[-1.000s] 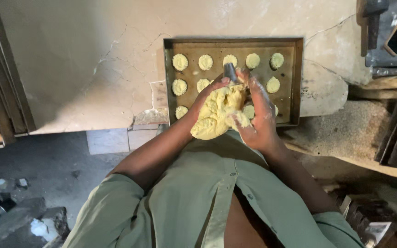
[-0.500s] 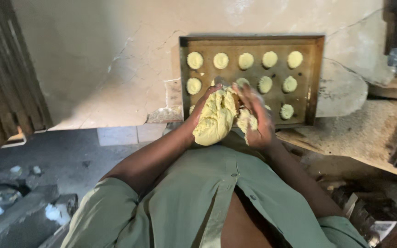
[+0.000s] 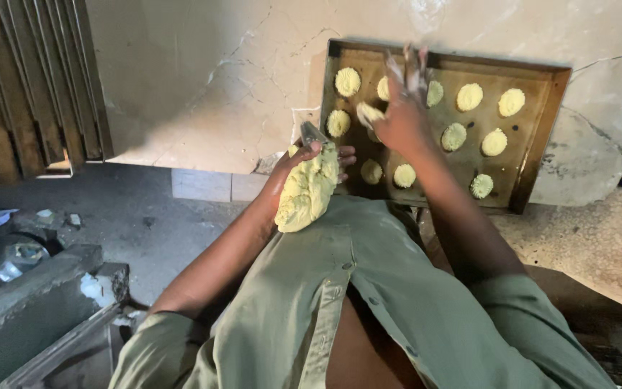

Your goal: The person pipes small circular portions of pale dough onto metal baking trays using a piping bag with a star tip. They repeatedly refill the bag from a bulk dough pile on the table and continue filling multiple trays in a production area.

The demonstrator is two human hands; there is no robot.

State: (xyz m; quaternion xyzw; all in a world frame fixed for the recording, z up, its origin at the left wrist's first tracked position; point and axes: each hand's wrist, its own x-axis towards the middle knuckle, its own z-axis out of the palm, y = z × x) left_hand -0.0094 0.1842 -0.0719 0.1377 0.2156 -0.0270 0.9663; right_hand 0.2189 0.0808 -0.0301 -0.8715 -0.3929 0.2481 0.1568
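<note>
Leftmost, dark wooden slats (image 3: pixel 30 86) stand against the wall, and scrap metal and debris (image 3: pixel 30 266) lie on the floor below them. Next comes the pale, cracked work slab (image 3: pixel 203 94).

Left hand (image 3: pixel 309 164): the fingers are curled tight around a large lump of yellow dough (image 3: pixel 307 193), held upright at the slab's near edge, just above the person's green shirt (image 3: pixel 368 302). A small metal tool tip (image 3: pixel 312 132) projects from the top of the grip. The forearm runs diagonally up from lower left.

Right hand (image 3: pixel 401 115): it is extended over the baking tray (image 3: pixel 552 137), palm down, fingers pointing away and loosely spread. The motion blur prevents a finer reading. A small dough portion (image 3: pixel 368 112) sits at the thumb side; whether it is pinched or resting on the tray cannot be determined.

Tray contents: shaped yellow dough rounds (image 3: pixel 469 96) lie in three rows, apart from one another. The right end of the near row has open space.

Step in hand, as judged: placing one portion on the tray. The next move calls for setting it down in a vacant spot without touching neighbouring rounds, while the left hand keeps the dough lump steady for the next portion.
</note>
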